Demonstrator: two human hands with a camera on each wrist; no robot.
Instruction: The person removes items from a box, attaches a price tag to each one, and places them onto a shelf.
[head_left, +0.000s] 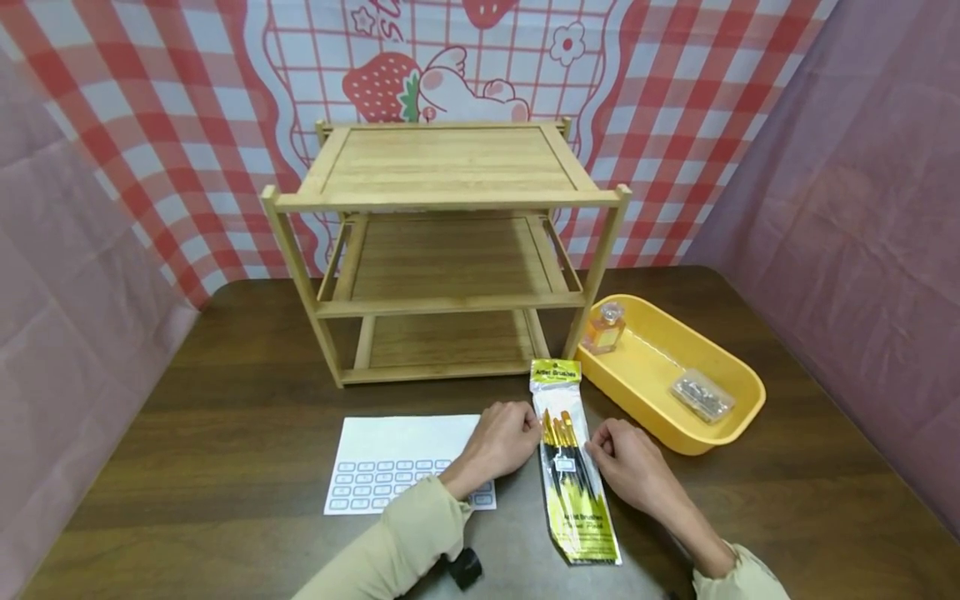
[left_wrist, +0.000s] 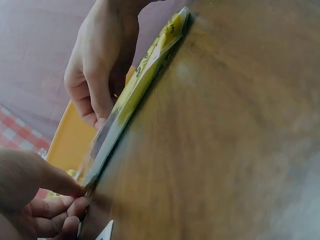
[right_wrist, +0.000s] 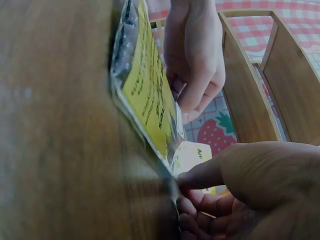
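Evidently, the brush packet lies below and right of centre, the left hand and right hand each closed in a pinch on opposite edges. It should be light, slick and floppy (stiffer along the brushes), so the sides seem good holds. Beyond, centre right, sits a yellow tub; upper centre, a wooden rack.

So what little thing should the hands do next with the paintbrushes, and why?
I'd probably lift the brush packet gently and evenly with both hands. The left hand pinches one long edge and the right hand the other, so it should rise level, though slowly seems wise with the yellow tray so close.
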